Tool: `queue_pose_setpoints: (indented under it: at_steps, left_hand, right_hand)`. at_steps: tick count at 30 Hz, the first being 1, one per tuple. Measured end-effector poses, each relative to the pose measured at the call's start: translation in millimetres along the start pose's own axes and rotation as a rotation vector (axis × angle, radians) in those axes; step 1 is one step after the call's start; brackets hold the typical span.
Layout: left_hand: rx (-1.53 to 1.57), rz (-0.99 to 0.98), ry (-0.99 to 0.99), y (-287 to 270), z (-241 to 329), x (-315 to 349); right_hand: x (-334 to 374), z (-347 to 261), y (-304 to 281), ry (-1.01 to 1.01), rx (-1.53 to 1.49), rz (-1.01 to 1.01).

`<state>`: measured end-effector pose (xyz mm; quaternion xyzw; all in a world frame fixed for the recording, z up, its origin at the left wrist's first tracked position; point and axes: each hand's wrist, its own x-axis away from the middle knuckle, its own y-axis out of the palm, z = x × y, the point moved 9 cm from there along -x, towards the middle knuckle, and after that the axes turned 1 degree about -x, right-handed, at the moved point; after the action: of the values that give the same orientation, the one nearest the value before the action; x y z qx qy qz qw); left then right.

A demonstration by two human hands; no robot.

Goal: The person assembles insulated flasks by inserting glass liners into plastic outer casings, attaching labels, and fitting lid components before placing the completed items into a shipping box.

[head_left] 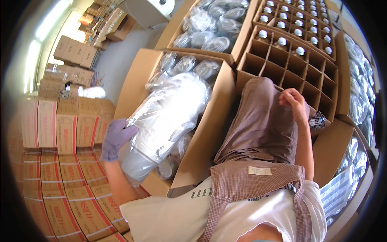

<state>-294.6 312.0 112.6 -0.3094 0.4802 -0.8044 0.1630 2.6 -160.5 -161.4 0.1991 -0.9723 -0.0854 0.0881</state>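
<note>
Your gloved left hand (117,139) pinches the edge of a white-and-grey bagged item (169,117), which slants just right of those fingers, above a box (201,157). Your right hand (293,101) curls its fingers near a divided carton (296,66); their grip is unclear.

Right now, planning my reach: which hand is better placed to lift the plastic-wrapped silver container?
Likely left: the gloved left hand touches the container; the bare right hand is beside the divided carton.
</note>
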Motion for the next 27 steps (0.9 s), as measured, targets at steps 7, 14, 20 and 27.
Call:
queue_pose_setpoints:
  at_steps: [7, 14, 20, 27]
  left_hand:
    - [0.798, 0.359, 0.382, 100, 87, -38]
    - [0.405, 0.233, 1.063, 281, 251, 43]
    - [0.512, -0.076, 0.961, 254, 240, 0]
    - [0.459, 0.331, 1.254, 203, 317, 2]
  right_hand:
    - [17, -110, 37, -0.207, -0.242, -0.034]
    - [10, -61, -29, -0.162, -0.518, -0.012]
    - [35, -20, -19, -0.068, -0.380, 0.064]
    - [48, -6, -15, -0.030, -0.262, 0.001]
